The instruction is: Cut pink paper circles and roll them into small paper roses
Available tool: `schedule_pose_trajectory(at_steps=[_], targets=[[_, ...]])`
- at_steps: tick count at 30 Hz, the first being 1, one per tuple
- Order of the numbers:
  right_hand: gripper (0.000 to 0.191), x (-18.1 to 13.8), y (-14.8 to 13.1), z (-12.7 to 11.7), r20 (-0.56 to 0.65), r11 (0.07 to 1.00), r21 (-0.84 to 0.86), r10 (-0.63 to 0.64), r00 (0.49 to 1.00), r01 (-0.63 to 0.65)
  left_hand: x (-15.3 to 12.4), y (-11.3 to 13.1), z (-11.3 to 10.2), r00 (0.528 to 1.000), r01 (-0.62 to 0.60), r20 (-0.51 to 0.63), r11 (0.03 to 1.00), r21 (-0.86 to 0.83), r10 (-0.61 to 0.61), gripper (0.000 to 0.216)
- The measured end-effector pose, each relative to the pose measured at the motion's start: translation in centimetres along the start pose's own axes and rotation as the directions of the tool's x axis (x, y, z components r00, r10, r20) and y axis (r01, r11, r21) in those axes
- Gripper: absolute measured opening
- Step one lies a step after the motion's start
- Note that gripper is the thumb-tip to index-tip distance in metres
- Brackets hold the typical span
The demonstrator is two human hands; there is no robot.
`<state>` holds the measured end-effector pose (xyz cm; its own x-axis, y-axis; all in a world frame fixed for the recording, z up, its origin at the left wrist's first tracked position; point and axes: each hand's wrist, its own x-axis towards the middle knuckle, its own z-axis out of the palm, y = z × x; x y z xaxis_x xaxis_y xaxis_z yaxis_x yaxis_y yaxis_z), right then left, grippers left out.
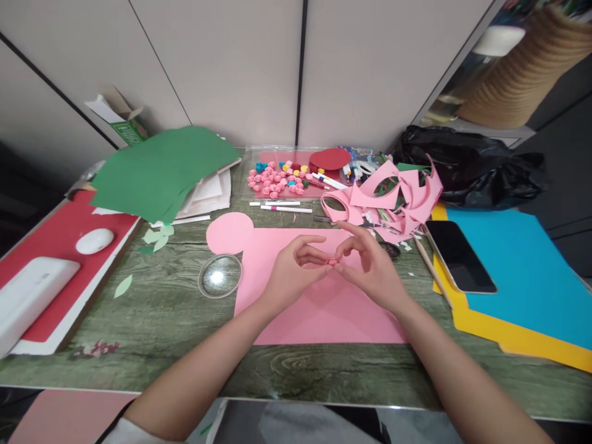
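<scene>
My left hand and my right hand meet over a large pink paper sheet. Between their fingertips is a small pink rolled paper piece, pinched from both sides; the fingers hide part of it. Left of the sheet lie a pink paper circle and a clear round lid. Behind the hands, many small pink paper rolls, with a few blue and yellow ones, sit on a clear plastic sheet. A red paper circle is beside them.
Pink paper scraps heap up behind my right hand. To the right are a phone, a pencil and blue paper. Green paper covers the back left; a white case lies on red paper.
</scene>
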<state>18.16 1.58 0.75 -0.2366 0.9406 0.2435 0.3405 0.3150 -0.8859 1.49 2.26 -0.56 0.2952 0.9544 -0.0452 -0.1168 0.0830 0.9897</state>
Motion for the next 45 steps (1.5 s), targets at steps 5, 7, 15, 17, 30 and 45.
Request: schedule_pose_trajectory(at_steps=[5, 7, 15, 17, 30, 45], targets=[[0.073, -0.2, -0.1, -0.3, 0.113, 0.945, -0.304, -0.090, 0.990, 0.121, -0.4, 0.4, 0.1, 0.992, -0.123, 0.019, 0.911, 0.394, 0.126, 0.045], [0.076, -0.2, 0.0, -0.3, 0.154, 0.905, -0.394, -0.109, 0.982, 0.162, -0.6, 0.7, 0.1, 0.989, -0.146, 0.046, 0.845, 0.514, 0.143, 0.045], [0.073, -0.3, -0.1, -0.6, 0.092, 0.878, -0.418, -0.216, 0.972, 0.235, -0.6, 1.1, 0.0, 0.977, -0.207, 0.055, 0.865, 0.457, 0.204, 0.042], [0.070, -0.4, -0.4, -0.7, 0.032, 0.901, -0.381, -0.212, 0.977, 0.208, -0.6, 0.9, 0.0, 0.975, -0.214, 0.027, 0.907, 0.363, 0.220, 0.042], [0.067, -0.5, -0.4, 0.0, -0.101, 0.989, -0.053, -0.140, 0.985, 0.135, -0.9, 0.4, 0.5, 0.968, -0.246, -0.032, 0.965, 0.093, 0.250, 0.039], [0.074, -0.6, 0.3, 0.4, 0.037, 0.822, -0.502, -0.289, 0.957, 0.268, -1.0, 0.8, 0.2, 0.950, -0.251, -0.005, 0.772, 0.584, 0.313, 0.040]])
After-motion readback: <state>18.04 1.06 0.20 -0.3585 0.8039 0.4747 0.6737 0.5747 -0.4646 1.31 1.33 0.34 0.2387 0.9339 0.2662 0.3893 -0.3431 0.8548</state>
